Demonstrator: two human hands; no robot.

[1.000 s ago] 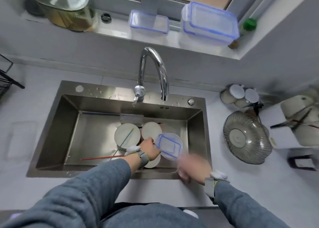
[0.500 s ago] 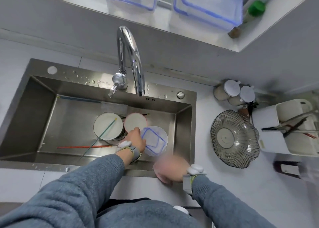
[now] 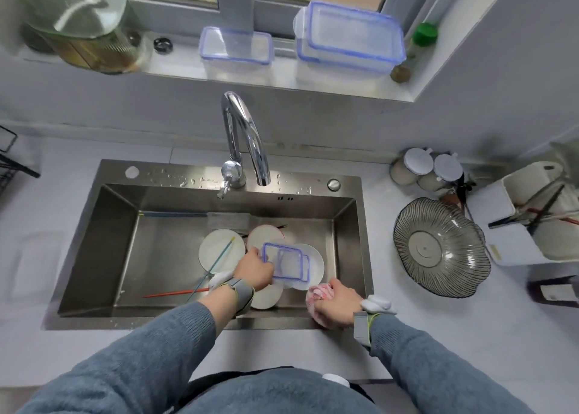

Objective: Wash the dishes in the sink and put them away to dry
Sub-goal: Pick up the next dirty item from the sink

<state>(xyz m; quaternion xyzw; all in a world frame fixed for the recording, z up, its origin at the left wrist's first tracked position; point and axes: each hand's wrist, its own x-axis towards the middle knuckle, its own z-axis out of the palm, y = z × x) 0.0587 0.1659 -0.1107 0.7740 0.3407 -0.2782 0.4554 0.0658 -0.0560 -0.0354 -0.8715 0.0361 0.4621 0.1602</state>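
Over the sink, the left hand grips a clear blue-rimmed container above the white plates; the right hand clutches a pink cloth at the sink's front edge

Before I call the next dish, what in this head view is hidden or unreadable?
- Plate under the left hand: mostly covered by wrist and clear container.
- Dark chopsticks: only tips show behind the far plate.
- Black rack: cut by the left edge.
- Pink cloth: largely inside the right hand.
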